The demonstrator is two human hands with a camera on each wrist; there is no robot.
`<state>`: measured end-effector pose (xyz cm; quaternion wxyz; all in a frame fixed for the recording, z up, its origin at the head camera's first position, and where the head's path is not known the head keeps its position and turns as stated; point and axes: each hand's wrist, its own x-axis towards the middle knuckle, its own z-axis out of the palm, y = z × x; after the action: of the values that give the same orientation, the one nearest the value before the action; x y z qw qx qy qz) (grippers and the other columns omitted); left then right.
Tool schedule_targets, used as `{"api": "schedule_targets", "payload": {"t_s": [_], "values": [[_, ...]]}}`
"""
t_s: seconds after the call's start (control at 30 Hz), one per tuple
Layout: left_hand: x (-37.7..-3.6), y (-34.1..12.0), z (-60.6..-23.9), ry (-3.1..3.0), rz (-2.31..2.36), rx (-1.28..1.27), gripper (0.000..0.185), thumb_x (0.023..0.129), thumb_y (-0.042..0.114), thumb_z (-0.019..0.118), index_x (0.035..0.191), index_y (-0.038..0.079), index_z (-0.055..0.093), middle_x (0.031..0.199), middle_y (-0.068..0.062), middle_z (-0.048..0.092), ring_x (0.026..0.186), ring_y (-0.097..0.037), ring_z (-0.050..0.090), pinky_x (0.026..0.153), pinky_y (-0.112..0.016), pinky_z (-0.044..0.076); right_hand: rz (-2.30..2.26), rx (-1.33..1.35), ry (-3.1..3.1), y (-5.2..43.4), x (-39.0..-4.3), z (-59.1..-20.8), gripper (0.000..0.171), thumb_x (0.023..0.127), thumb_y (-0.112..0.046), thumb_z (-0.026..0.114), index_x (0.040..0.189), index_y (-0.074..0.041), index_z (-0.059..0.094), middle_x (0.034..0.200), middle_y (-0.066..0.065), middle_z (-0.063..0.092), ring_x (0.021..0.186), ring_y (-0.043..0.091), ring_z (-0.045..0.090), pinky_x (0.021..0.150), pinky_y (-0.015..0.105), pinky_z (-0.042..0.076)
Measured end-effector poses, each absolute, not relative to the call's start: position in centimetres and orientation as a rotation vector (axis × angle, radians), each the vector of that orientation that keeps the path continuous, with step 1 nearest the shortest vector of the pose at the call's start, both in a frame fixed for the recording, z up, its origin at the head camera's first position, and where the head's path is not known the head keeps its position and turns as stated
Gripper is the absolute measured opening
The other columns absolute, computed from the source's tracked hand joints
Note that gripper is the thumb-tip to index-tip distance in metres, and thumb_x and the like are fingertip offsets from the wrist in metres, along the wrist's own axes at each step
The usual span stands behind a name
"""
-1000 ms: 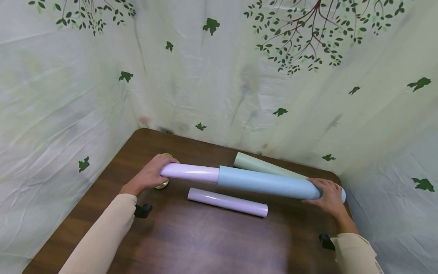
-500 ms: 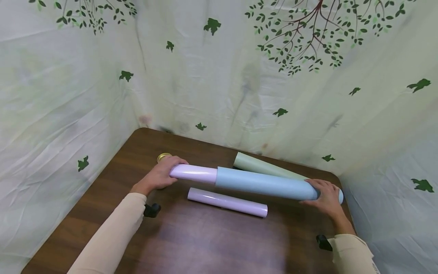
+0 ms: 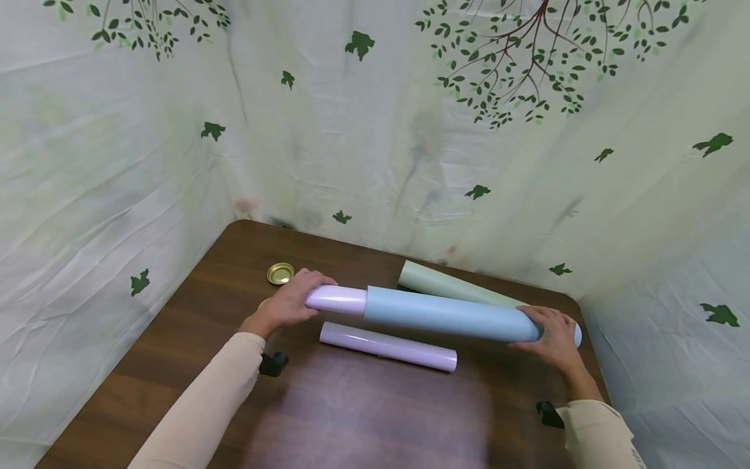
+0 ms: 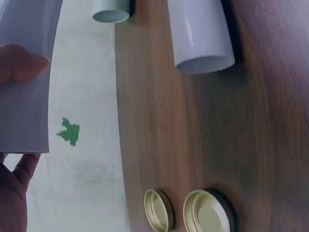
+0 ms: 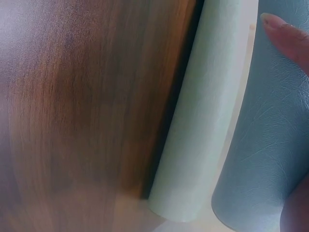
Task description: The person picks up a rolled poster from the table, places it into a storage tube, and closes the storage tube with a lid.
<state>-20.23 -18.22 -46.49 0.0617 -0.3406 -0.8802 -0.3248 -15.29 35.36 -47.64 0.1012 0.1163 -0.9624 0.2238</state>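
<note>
A long blue paper roll point(image 3: 448, 313) is held level just above the brown table point(image 3: 363, 417), with a lilac roll point(image 3: 336, 299) sticking out of its left end. The left hand point(image 3: 288, 305) cups the exposed lilac end: its fingers point(image 3: 313, 279) curl over the top of the tube and the thumb lies beneath, so the tube end sits inside the grasp. The left wrist view shows the same, with a fingertip point(image 4: 21, 63) pressed on the lilac surface and the palm below the tube's rim.

The right hand point(image 3: 551, 339) grips the other end of the blue roll, fingers wrapped over the top and thumb along the near side; only a sliver of the blue end shows beyond the knuckles. In the right wrist view one fingertip point(image 5: 287, 38) lies flat on the textured blue surface.

Taking the blue roll as the landmark: a pale green roll point(image 3: 454, 285) lies on the table just behind it, nearly parallel, close beside but not clearly touching. A second lilac roll point(image 3: 388, 346) lies on the table just in front of it. A gold metal lid point(image 3: 280, 273) rests on the table beyond the blue roll's left end, near the left hand but apart from it; the left wrist view shows two gold lids point(image 4: 195, 211) side by side.
</note>
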Motion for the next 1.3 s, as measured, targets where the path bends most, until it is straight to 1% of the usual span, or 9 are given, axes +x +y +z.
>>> {"api": "schedule_targets", "payload": {"t_s": [0.4, 0.93, 1.13, 1.3], "values": [[-20.2, -16.2, -46.8, -2.637, -0.915, -1.043, 0.055, 0.059, -0.005, 0.078, 0.112, 0.005, 0.063, 0.106, -0.011, 0.066, 0.095, -0.029, 0.053, 0.080, -0.041, 0.043, 0.660, 0.366, -2.814, 34.9, -15.6, -47.4, 0.076, 0.057, -0.024, 0.094, 0.123, -0.004, 0.061, 0.121, 0.027, 0.056, 0.113, 0.045, 0.041, 0.093, 0.063, 0.018], [-19.8, -15.4, -46.3, -2.673, -0.862, -1.020, 0.054, 0.063, -0.004, 0.080, 0.113, 0.008, 0.063, 0.109, -0.009, 0.065, 0.098, -0.028, 0.052, 0.083, -0.043, 0.044, 0.649, 0.372, -2.790, 34.8, -15.2, -47.3, 0.077, 0.054, -0.022, 0.094, 0.122, -0.003, 0.062, 0.120, 0.026, 0.056, 0.112, 0.045, 0.042, 0.092, 0.062, 0.018], [-19.6, -15.2, -46.3, -2.644, -0.850, -1.025, 0.054, 0.061, -0.005, 0.080, 0.112, 0.006, 0.063, 0.107, -0.009, 0.065, 0.096, -0.028, 0.052, 0.082, -0.042, 0.044, 0.649, 0.378, -2.783, 34.9, -15.2, -47.6, 0.076, 0.055, -0.020, 0.094, 0.122, -0.003, 0.062, 0.119, 0.027, 0.056, 0.111, 0.045, 0.042, 0.091, 0.062, 0.018], [-19.4, -14.6, -46.2, -2.639, -0.857, -1.064, 0.054, 0.062, -0.004, 0.081, 0.113, 0.004, 0.063, 0.107, -0.011, 0.065, 0.097, -0.030, 0.053, 0.082, -0.043, 0.045, 0.656, 0.431, -2.740, 34.5, -15.3, -47.8, 0.076, 0.051, -0.019, 0.095, 0.119, -0.003, 0.063, 0.117, 0.024, 0.058, 0.109, 0.043, 0.044, 0.087, 0.060, 0.019]]}}
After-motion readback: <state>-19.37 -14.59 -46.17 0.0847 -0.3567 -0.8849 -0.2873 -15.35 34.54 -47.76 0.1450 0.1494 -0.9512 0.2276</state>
